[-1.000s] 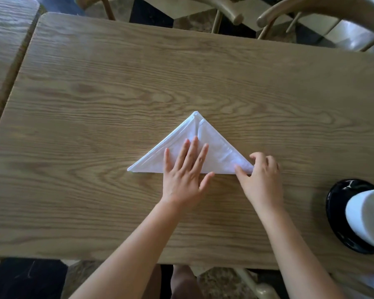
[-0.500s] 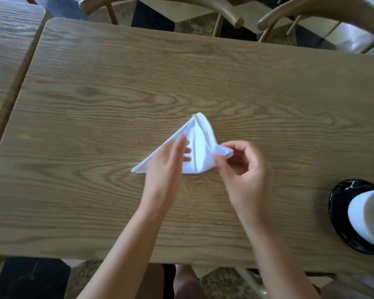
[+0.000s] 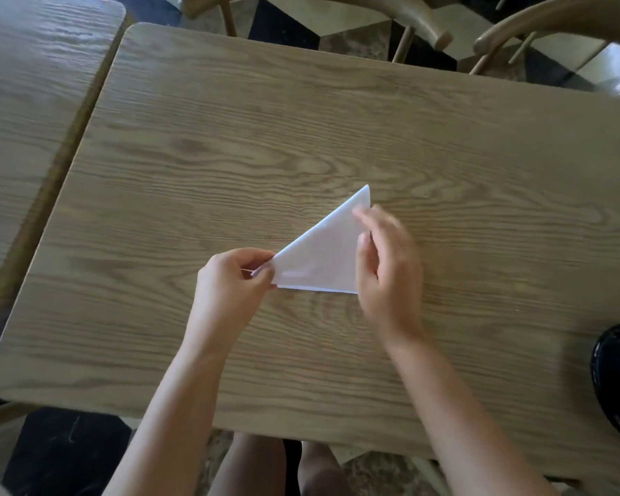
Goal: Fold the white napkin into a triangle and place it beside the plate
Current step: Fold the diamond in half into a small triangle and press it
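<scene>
napkin [image 3: 321, 257]: lay mid-table [image 3: 230, 145], a small triangle, tip pointing away, long edge slanting up to the right | left hand [image 3: 230, 281]: pinched its near-left corner | right hand [image 3: 387, 266]: blurred at its right edge, grip unclear | plate [image 3: 612, 381]: far right, well apart

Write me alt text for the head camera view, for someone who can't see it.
Two bare hands hold a white paper napkin folded into a triangle flat on a light wooden table: the left hand pinches its left corner, the right hand, motion-blurred, rests along its right edge. A glossy black plate sits at the table's far right, apart from the napkin.
</scene>
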The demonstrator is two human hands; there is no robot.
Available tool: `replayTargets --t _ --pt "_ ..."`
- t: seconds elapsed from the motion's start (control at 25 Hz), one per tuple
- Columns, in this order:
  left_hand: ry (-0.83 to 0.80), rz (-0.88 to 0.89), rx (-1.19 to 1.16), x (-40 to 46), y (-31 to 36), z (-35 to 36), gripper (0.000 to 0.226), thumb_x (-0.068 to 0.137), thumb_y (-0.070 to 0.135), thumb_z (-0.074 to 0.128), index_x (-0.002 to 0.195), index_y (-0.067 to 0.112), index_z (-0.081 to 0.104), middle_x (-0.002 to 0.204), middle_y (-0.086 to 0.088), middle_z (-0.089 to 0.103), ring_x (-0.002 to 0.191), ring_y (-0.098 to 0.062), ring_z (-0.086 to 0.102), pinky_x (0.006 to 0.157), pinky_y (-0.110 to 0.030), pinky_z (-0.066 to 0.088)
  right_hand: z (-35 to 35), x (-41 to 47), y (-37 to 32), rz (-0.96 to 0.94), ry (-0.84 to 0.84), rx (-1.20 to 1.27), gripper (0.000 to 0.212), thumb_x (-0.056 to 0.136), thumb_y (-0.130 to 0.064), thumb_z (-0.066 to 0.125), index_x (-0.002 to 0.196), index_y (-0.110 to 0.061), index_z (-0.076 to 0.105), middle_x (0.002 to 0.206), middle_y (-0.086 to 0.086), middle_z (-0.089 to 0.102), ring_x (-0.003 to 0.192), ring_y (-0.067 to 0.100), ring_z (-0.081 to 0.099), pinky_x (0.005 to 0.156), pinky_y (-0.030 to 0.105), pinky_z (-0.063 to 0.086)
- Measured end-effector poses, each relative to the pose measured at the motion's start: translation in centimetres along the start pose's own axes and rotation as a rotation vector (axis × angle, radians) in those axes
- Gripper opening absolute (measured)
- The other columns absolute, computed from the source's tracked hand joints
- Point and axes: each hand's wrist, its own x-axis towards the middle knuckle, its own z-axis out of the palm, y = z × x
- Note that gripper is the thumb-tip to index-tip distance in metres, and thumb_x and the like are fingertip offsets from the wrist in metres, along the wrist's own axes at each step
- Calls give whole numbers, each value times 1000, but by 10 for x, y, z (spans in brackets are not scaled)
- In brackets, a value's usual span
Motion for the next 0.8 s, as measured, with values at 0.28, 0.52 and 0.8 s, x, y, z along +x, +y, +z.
replayTargets --t 0.28,0.52,0.8 --pt "232 267 587 4 -27 26 30 80 11 64 110 13 64 109 -6 64 106 -29 59 86 -35 39 38 21 44 -35 -434 -455 59 96 -42 35 148 -23 12 159 4 4 146 20 -2 116 51 1" --pt "67 571 795 3 -37 81 49 94 23 30 142 15 34 150 -7 32 138 -23 28 111 -53 18 45 17 52 -49 -400 -509 61 93 -44 19 148 -19 12 158 7 7 145 20 0 115 48 2" --pt "66 582 831 13 -47 86 50 94 28 30 141 16 37 148 -3 37 137 -20 32 107 -43 22 50 20 55 -50 -411 -523 61 89 -39 20 146 -18 22 157 11 17 145 24 8 115 49 9"
